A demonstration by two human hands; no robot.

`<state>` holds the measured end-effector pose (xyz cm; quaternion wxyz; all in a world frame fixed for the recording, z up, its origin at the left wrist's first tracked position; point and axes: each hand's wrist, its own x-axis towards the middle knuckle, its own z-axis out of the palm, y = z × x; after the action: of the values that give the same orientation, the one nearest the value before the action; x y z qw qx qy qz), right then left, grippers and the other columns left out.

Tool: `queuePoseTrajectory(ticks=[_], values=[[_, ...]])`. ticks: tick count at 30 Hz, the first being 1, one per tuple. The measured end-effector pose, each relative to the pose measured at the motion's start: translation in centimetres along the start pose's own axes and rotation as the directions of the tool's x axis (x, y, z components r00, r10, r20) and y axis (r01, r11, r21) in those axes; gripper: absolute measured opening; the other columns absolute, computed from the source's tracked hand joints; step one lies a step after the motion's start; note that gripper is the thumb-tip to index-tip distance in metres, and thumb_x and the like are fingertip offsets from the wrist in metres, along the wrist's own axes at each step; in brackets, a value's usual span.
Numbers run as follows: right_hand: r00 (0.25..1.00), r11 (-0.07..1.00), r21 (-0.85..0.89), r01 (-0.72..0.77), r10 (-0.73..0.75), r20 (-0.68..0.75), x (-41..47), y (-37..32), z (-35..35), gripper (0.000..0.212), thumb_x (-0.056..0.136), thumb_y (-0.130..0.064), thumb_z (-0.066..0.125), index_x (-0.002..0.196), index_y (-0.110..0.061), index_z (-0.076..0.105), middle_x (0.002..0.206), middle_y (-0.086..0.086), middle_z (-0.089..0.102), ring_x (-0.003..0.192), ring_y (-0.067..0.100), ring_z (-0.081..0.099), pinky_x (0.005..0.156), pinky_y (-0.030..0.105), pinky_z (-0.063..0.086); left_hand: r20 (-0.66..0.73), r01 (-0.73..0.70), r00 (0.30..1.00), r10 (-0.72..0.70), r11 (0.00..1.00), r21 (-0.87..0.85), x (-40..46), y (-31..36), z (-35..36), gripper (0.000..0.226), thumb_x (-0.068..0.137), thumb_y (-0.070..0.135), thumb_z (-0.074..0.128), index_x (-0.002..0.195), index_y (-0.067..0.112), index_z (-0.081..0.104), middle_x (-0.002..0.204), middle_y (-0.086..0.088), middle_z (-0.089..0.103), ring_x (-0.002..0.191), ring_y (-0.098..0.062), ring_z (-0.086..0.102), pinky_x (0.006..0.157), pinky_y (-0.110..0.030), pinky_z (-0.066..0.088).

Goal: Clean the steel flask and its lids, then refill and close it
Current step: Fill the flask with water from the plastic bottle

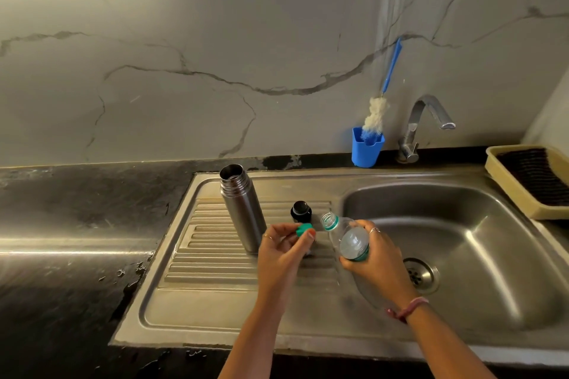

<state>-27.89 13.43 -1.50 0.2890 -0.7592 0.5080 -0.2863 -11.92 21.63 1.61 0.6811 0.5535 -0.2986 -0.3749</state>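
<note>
The steel flask [241, 209] stands upright and uncapped on the ribbed drainboard [215, 258] of the sink. Its black inner lid [300, 211] rests on the drainboard just right of it. My left hand [284, 248] pinches a small green bottle cap [304, 230] between thumb and fingers, in front of the flask. My right hand [374, 255] grips a clear plastic water bottle [346, 237], tilted with its open mouth pointing up and left toward the flask. A second, outer flask lid is not in view.
The steel sink basin [462, 224] with its drain [420, 275] lies to the right, below a tap [426, 120]. A blue cup [366, 148] holding a bottle brush [377, 114] stands at the wall. A beige tray [529, 178] sits far right. Dark countertop [77, 224] extends left.
</note>
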Motion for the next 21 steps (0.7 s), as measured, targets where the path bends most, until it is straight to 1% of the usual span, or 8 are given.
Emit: queuePoseTrajectory(ticks=[2, 4, 5, 8, 11, 15, 18, 21], values=[[1.000, 1.000, 0.023, 0.015, -0.015, 0.003, -0.1, -0.6, -0.3, 0.061, 0.064, -0.029, 0.082, 0.117, -0.028, 0.053, 0.102, -0.013, 0.062, 0.090, 0.003, 0.058, 0.077, 0.017, 0.043, -0.017, -0.005, 1.000, 0.004, 0.997, -0.080, 0.2, 0.9, 1.4, 0.024, 0.079, 0.006, 0.075, 0.098, 0.004, 0.060, 0.092, -0.004, 0.076, 0.087, -0.017, 0.072, 0.069, -0.027, 0.058], [1.000, 0.998, 0.050, 0.026, -0.027, 0.003, -0.2, -1.1, -0.7, 0.057, 0.065, -0.028, 0.081, 0.114, -0.030, 0.051, 0.098, -0.015, 0.061, 0.089, 0.003, 0.059, 0.075, 0.014, 0.043, -0.010, 0.001, 1.000, -0.002, 0.994, -0.108, 0.3, 1.2, 2.4, 0.033, 0.073, 0.017, 0.076, 0.101, 0.006, 0.061, 0.098, -0.005, 0.076, 0.095, -0.019, 0.072, 0.076, -0.033, 0.057], [0.999, 0.998, 0.050, 0.032, -0.033, 0.010, -0.2, -1.1, -0.9, 0.057, 0.066, -0.027, 0.081, 0.114, -0.030, 0.050, 0.097, -0.016, 0.060, 0.088, 0.003, 0.059, 0.075, 0.013, 0.043, -0.010, 0.009, 1.000, -0.010, 0.991, -0.135, 0.3, 1.3, 2.8, 0.034, 0.072, 0.018, 0.075, 0.100, 0.007, 0.061, 0.099, -0.005, 0.076, 0.098, -0.019, 0.072, 0.080, -0.032, 0.058], [0.998, 0.999, 0.004, 0.054, -0.054, 0.015, 0.0, -1.2, -1.6, 0.059, 0.066, -0.031, 0.082, 0.117, -0.027, 0.052, 0.097, -0.018, 0.057, 0.086, 0.001, 0.055, 0.078, 0.015, 0.043, 0.004, 0.003, 1.000, -0.003, 0.983, -0.182, 0.4, 1.2, 3.7, 0.029, 0.074, 0.014, 0.074, 0.099, 0.006, 0.062, 0.097, -0.002, 0.076, 0.099, -0.016, 0.072, 0.084, -0.030, 0.059], [0.999, 0.999, -0.036, 0.033, -0.031, 0.036, 0.6, -1.1, -2.0, 0.064, 0.065, -0.034, 0.083, 0.120, -0.026, 0.052, 0.101, -0.017, 0.058, 0.091, 0.003, 0.055, 0.087, 0.028, 0.049, 0.035, -0.021, 0.999, 0.027, 0.988, -0.152, 0.4, 1.0, 4.4, 0.025, 0.076, 0.008, 0.073, 0.099, 0.006, 0.063, 0.097, -0.001, 0.076, 0.097, -0.014, 0.072, 0.081, -0.026, 0.058], [0.999, 0.998, -0.060, 0.014, -0.011, 0.054, 0.7, -0.8, -2.3, 0.069, 0.064, -0.039, 0.083, 0.123, -0.027, 0.050, 0.112, -0.013, 0.061, 0.102, 0.008, 0.056, 0.096, 0.038, 0.048, 0.032, -0.049, 0.998, 0.054, 0.988, -0.144, 0.5, 0.9, 4.9, 0.030, 0.072, 0.012, 0.075, 0.100, 0.006, 0.065, 0.097, -0.004, 0.076, 0.095, -0.017, 0.072, 0.078, -0.023, 0.058], [0.998, 0.999, -0.010, 0.031, -0.031, 0.061, 0.6, -0.7, -2.9, 0.069, 0.063, -0.040, 0.084, 0.122, -0.025, 0.051, 0.111, -0.012, 0.062, 0.100, 0.008, 0.057, 0.094, 0.035, 0.049, 0.036, -0.062, 0.997, 0.068, 0.988, -0.143, 0.7, 0.9, 5.2, 0.028, 0.075, 0.010, 0.073, 0.102, 0.003, 0.065, 0.096, -0.004, 0.076, 0.093, -0.015, 0.072, 0.077, -0.022, 0.057], [0.995, 0.999, 0.026, 0.034, -0.037, 0.094, 0.6, -0.7, -3.4, 0.069, 0.062, -0.040, 0.084, 0.121, -0.024, 0.052, 0.108, -0.012, 0.063, 0.095, 0.006, 0.059, 0.087, 0.027, 0.052, 0.040, -0.055, 0.997, 0.060, 0.991, -0.125, 0.9, 0.7, 5.4, 0.018, 0.084, -0.002, 0.067, 0.100, 0.004, 0.065, 0.094, -0.002, 0.076, 0.092, -0.014, 0.072, 0.076, -0.021, 0.057]])
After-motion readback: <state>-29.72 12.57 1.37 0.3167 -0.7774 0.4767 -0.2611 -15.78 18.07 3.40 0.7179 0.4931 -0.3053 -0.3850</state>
